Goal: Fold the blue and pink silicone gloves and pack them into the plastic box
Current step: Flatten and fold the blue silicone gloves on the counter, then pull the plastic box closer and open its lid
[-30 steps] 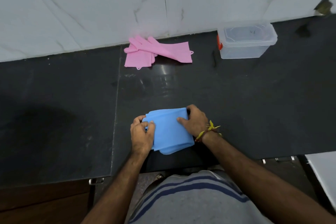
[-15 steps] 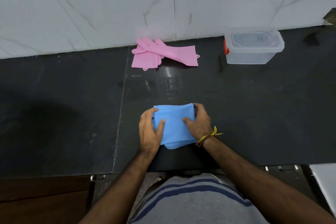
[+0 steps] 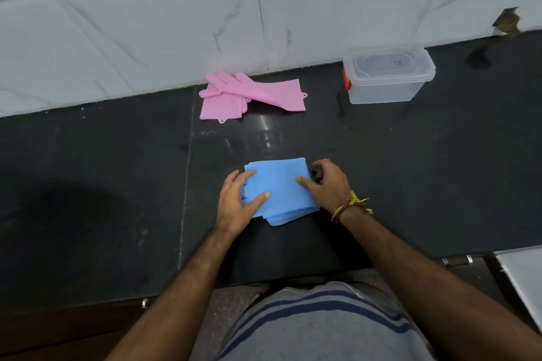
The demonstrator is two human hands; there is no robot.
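The blue gloves (image 3: pixel 282 187) lie folded into a flat bundle on the black counter (image 3: pixel 410 170) in front of me. My left hand (image 3: pixel 237 202) grips the bundle's left edge, thumb on top. At the right edge, my right hand (image 3: pixel 328 184) holds it the same way, thumb pressed on the blue surface. The pink gloves (image 3: pixel 252 95) lie unfolded and overlapping at the back of the counter by the wall. To their right stands the clear plastic box (image 3: pixel 387 79), its lid on and a red latch on its left side.
A white marble-tiled wall (image 3: pixel 146 38) rises right behind the counter. A seam in the counter (image 3: pixel 187 173) runs front to back just left of my hands. A white surface (image 3: pixel 525 275) shows at the lower right, past the counter's front edge.
The blue bundle has become more compact and squarer between my hands, and both thumbs now press on top. The camera has shifted slightly; the pink gloves and box stay put.
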